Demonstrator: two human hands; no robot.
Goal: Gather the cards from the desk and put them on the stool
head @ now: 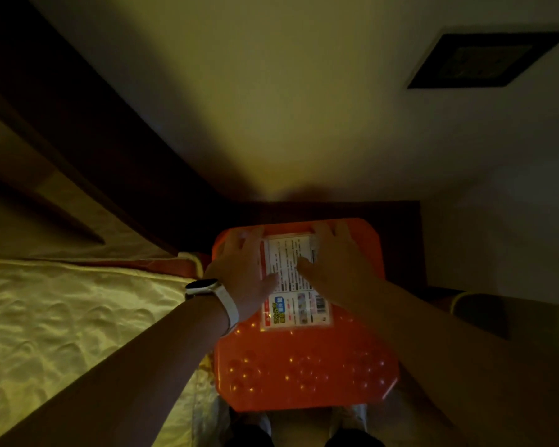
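Dim yellowish light fills a small room, with a pale wall [271, 91] ahead and a dark framed picture [478, 61] hanging at its upper right. Beside a quilted cream bed [62, 317] on the left stands an orange plastic stool [304, 366], its seat dotted with raised bumps. On the far half of the seat lies a flat pack of cards [292, 279], white with small print, a red border and a barcode near its right edge. Both hands lie flat on it with fingers spread, neither grip closed around it: the left hand [242, 269], with a white watch [213, 296] on its wrist, covers the left edge, and the right hand [333, 262] presses the right side.
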